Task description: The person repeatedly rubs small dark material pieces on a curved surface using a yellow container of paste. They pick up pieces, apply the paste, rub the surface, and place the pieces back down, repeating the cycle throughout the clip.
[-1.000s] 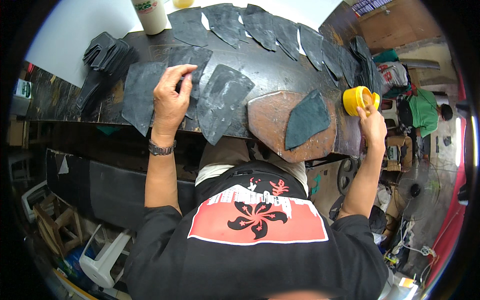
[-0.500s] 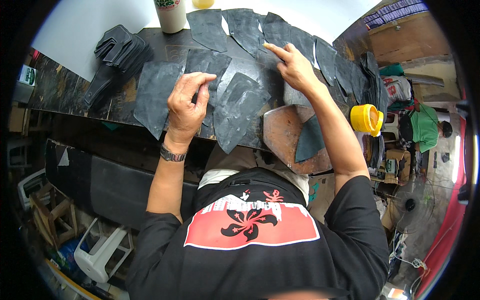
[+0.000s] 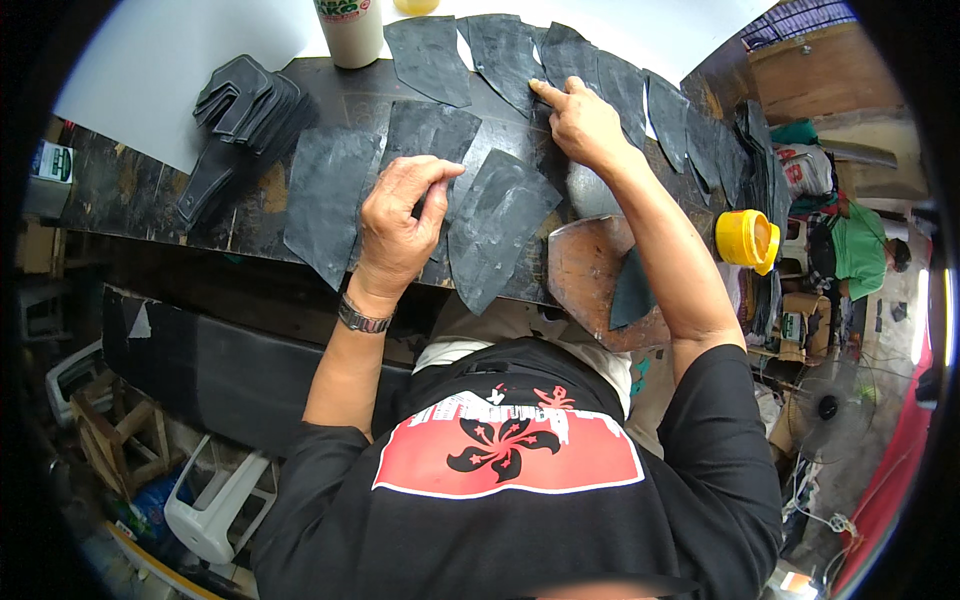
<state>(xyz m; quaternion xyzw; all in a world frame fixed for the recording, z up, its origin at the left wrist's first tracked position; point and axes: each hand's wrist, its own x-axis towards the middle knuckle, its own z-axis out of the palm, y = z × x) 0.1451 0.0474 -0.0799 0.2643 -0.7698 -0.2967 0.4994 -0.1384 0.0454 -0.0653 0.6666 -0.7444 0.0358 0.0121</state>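
"Pointing at that dark panel (image 3: pixel 500 50), or touching it?"

"The fingertip (image 3: pixel 535 84) is at its lower right edge, in the upper middle of the frame; I can't tell whether they meet. The right hand (image 3: pixel 590 125) has its forefinger stretched out and grips nothing that shows, though its palm side is hidden."

"And the left hand (image 3: pixel 402 215)?"

"Fingers bent, thumb slightly apart from them, nothing visible between. It's over the front of the worktop (image 3: pixel 255 205), among the nearer panels (image 3: pixel 505 235)."

"How would you do this well?"

"I'd keep the touch light and follow the edge toward the tip; a loose, thin piece would probably slide or curl if pushed against its point. I'd keep the wrist clear of the other pieces too."

"Which way does it point?"

"Broad end toward the top of the frame, narrow tip down and slightly right; the long axis follows that slant."
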